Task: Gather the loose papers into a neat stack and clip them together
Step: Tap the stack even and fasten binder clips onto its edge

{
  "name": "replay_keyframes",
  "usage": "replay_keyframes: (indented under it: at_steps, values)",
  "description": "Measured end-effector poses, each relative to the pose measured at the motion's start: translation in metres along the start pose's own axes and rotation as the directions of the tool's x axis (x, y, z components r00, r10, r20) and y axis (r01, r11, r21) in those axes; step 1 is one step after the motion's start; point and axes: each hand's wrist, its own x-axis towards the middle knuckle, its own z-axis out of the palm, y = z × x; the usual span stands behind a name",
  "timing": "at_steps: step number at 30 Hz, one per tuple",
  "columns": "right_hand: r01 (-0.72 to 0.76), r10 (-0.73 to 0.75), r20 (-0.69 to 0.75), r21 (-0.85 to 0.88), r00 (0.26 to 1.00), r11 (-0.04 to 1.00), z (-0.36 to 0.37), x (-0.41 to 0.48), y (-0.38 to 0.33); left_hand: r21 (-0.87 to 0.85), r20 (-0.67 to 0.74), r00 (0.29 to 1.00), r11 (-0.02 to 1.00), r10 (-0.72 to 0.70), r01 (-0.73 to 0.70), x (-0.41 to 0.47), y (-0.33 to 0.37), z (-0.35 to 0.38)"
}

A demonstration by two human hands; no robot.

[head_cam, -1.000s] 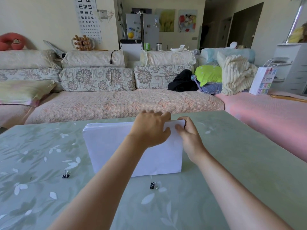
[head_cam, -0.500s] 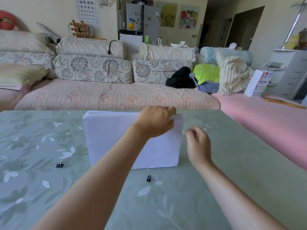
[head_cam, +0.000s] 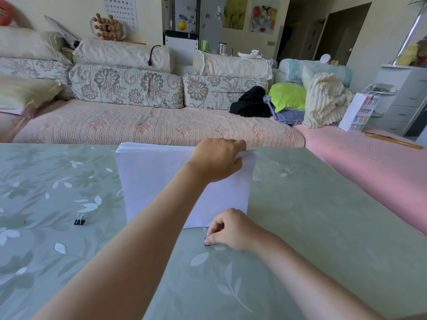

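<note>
Soft, even daylight filled the room, bright enough to read colours without harsh contrast. It seemed to come from the right, though no window showed. The glossy green floral-patterned worktop [head_cam: 323,215] carried a pale sheen on its right half, and the white upright stack of paper [head_cam: 157,181] was nearly washed out, its sheet edges hard to separate. Only faint shadows lay under the forearms. The dark doorway [head_cam: 342,35] at the back stayed murky. Wide-angle distortion bowed the long floral-cushioned sofa [head_cam: 138,125] and stretched the frame edges, and the near forearms were slightly soft.
</note>
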Motion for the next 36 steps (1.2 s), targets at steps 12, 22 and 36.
replay_keyframes:
  at_steps: [12, 22, 36]
  values:
    - [0.129, -0.04, -0.267, 0.324, 0.963, 0.937, -0.075, -0.016, -0.009, -0.044, 0.006, 1.0, 0.999, -0.021, 0.021, -0.004, 0.001, 0.0]
    - [0.392, -0.215, -0.763, 0.054, 0.609, 0.918, -0.098, -0.011, -0.022, -0.045, -0.027, 0.999, 0.999, -0.022, 0.02, -0.004, 0.006, 0.0]
    - [0.29, -0.032, -0.677, 0.271, 0.736, 0.918, -0.145, -0.022, -0.039, -0.033, 0.004, 0.998, 0.997, -0.067, 0.067, -0.004, 0.009, -0.008]
